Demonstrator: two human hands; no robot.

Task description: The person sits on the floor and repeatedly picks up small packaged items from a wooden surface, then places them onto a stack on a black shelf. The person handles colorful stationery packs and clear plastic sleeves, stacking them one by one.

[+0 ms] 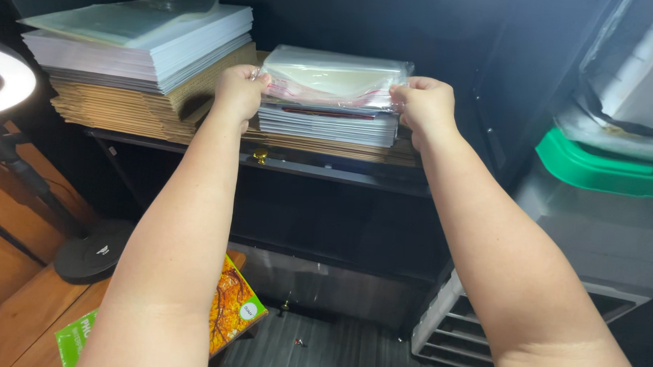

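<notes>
In the head view, a pack of clear plastic sleeves was seen held at both short ends, on top of a small stack of white and brown sheets on a dark shelf. The left hand was clamped on the pack's left end and the right hand on its right end, fingers curled over the edges. The step in hand was judged to be the lifting or seating of the pack on its stack; which of the two could not be told. For any next move a level, two-sided hold would be called for, since the slick film could slip or sag.

Just to the left, a taller pile of white paper over brown cardboard was stacked, close against the left hand. A ring light stood at far left, a bright-covered book lay below, and a green-lidded bin was crowded in at the right.
</notes>
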